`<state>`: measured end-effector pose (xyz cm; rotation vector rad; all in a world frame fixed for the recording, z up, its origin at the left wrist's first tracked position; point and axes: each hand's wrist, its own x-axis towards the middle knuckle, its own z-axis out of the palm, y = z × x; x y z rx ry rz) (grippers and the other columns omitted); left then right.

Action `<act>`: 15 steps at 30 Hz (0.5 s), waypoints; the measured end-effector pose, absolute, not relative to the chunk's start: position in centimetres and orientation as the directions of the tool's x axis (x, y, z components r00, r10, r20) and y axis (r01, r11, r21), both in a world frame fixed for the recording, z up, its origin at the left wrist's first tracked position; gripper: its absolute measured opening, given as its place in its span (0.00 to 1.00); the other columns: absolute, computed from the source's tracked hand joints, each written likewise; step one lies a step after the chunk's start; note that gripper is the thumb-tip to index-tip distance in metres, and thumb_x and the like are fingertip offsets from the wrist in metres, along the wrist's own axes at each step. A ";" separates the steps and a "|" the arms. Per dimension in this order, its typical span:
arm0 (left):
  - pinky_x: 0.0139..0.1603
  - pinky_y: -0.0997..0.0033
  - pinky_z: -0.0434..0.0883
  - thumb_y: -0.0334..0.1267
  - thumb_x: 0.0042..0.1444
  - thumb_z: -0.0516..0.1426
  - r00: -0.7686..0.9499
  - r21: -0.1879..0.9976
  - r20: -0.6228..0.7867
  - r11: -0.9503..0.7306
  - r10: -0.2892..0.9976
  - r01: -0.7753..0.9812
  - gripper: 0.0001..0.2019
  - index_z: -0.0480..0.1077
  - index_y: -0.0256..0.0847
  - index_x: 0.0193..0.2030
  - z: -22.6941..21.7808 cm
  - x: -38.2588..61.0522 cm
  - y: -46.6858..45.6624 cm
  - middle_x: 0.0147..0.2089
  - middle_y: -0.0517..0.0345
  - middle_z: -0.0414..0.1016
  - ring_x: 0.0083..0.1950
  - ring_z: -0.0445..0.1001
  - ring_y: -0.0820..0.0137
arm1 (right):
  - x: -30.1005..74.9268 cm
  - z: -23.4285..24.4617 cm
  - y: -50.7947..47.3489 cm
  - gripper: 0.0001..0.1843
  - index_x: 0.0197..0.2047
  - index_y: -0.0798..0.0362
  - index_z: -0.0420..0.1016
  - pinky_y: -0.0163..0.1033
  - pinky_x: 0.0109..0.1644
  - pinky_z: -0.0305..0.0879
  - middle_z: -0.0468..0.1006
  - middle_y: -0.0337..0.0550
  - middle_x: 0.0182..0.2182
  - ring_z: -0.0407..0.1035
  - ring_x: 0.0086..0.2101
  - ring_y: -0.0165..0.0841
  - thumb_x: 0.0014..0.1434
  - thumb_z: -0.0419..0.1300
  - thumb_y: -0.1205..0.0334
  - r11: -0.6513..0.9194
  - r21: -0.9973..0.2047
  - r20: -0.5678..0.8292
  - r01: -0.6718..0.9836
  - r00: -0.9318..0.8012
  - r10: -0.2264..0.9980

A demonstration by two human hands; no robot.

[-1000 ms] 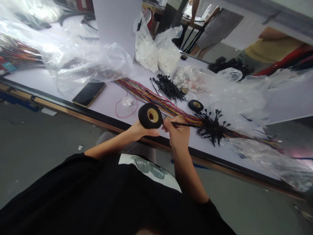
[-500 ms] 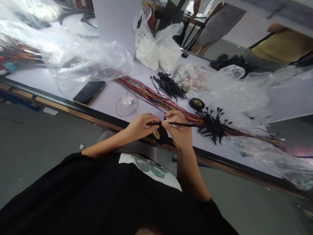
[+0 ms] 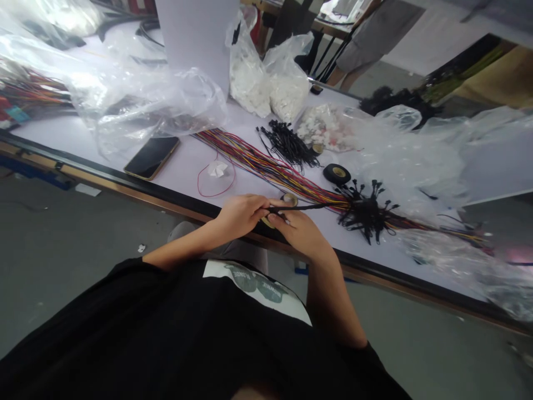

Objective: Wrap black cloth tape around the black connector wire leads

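Observation:
A thin black-wrapped cable (image 3: 312, 207) runs from my fingers to the right, toward a cluster of black connectors (image 3: 366, 211). My left hand (image 3: 244, 216) is closed, pinching the cable's left end. My right hand (image 3: 306, 233) is closed around the cable close by, with its fingertips near the left ones. Partly hidden beneath both hands is a roll of black tape (image 3: 267, 222), its tan core showing. Just behind the right fingers, another roll core (image 3: 289, 199) shows. Red, yellow and dark wires (image 3: 266, 166) lie in a long bundle behind my hands.
A phone (image 3: 152, 158) lies at the left near the table edge, beside a red wire loop (image 3: 199, 180). Farther back are black leads (image 3: 289, 143), a tape roll (image 3: 337, 174), bags of white parts (image 3: 287, 91) and clear plastic (image 3: 145, 105). Another person's leg (image 3: 366, 41) shows beyond.
My right hand has turned and dropped lower, its fingers now beneath the cable. The tape roll is more covered by the hands. My left hand has shifted slightly.

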<state>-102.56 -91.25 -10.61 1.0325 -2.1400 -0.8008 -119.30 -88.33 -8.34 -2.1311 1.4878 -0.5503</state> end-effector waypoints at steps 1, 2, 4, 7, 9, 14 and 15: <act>0.37 0.72 0.67 0.29 0.54 0.53 -0.498 0.736 0.247 0.495 -0.831 -0.461 0.05 0.70 0.38 0.32 -10.6 -102.6 -91.2 0.33 0.54 0.76 0.35 0.73 0.69 | -119.2 -8.2 -88.3 0.16 0.47 0.45 0.76 0.46 0.51 0.66 0.80 0.41 0.45 0.72 0.48 0.40 0.61 0.51 0.59 -0.288 -0.541 0.031 -0.790 0.323 -0.946; 0.37 0.72 0.67 0.29 0.53 0.53 -0.496 0.744 0.224 0.476 -0.839 -0.468 0.05 0.70 0.38 0.32 -10.7 -102.7 -91.2 0.33 0.55 0.76 0.35 0.73 0.69 | -119.0 -8.1 -88.3 0.16 0.48 0.45 0.76 0.46 0.49 0.67 0.80 0.41 0.46 0.73 0.47 0.40 0.60 0.51 0.61 -0.276 -0.479 0.011 -0.833 0.309 -0.951; 0.34 0.73 0.66 0.27 0.53 0.53 -0.493 0.797 0.163 0.409 -0.855 -0.445 0.05 0.68 0.37 0.31 -10.8 -102.9 -91.2 0.29 0.58 0.74 0.32 0.72 0.71 | -118.6 -7.9 -88.3 0.17 0.49 0.45 0.75 0.46 0.46 0.66 0.80 0.44 0.47 0.73 0.46 0.43 0.60 0.51 0.63 -0.239 -0.336 -0.024 -0.911 0.262 -0.965; 0.27 0.77 0.62 0.25 0.53 0.51 -0.511 0.938 -0.015 0.166 -0.859 -0.306 0.06 0.65 0.37 0.28 -11.2 -103.3 -91.4 0.19 0.66 0.65 0.22 0.67 0.77 | -117.8 -7.9 -88.3 0.19 0.52 0.49 0.74 0.47 0.43 0.64 0.81 0.50 0.44 0.73 0.44 0.45 0.61 0.51 0.64 -0.186 -0.133 -0.065 -0.973 0.196 -0.978; 0.24 0.79 0.61 0.24 0.53 0.51 -0.530 0.985 -0.128 -0.045 -0.838 -0.165 0.06 0.63 0.37 0.28 -11.6 -103.6 -91.5 0.16 0.69 0.62 0.19 0.65 0.79 | -117.5 -8.0 -88.4 0.20 0.55 0.50 0.72 0.47 0.42 0.62 0.81 0.52 0.42 0.72 0.43 0.46 0.61 0.50 0.63 -0.163 -0.049 -0.075 -0.985 0.166 -0.983; 0.24 0.80 0.63 0.29 0.50 0.59 -0.507 0.976 -0.148 -0.209 -0.849 0.065 0.06 0.64 0.35 0.33 -12.3 -104.0 -92.0 0.20 0.67 0.69 0.19 0.67 0.80 | -117.3 -8.3 -88.4 0.24 0.61 0.45 0.66 0.45 0.44 0.58 0.80 0.48 0.46 0.70 0.46 0.45 0.62 0.48 0.63 -0.145 -0.014 -0.062 -0.989 0.146 -0.987; 0.23 0.80 0.63 0.30 0.49 0.60 -0.501 0.979 -0.139 -0.195 -0.854 0.062 0.07 0.64 0.35 0.32 -12.4 -104.0 -92.0 0.20 0.66 0.69 0.19 0.67 0.80 | -117.3 -8.4 -88.5 0.24 0.61 0.45 0.65 0.45 0.44 0.57 0.79 0.47 0.47 0.70 0.46 0.44 0.63 0.48 0.63 -0.158 -0.018 -0.055 -0.987 0.158 -0.986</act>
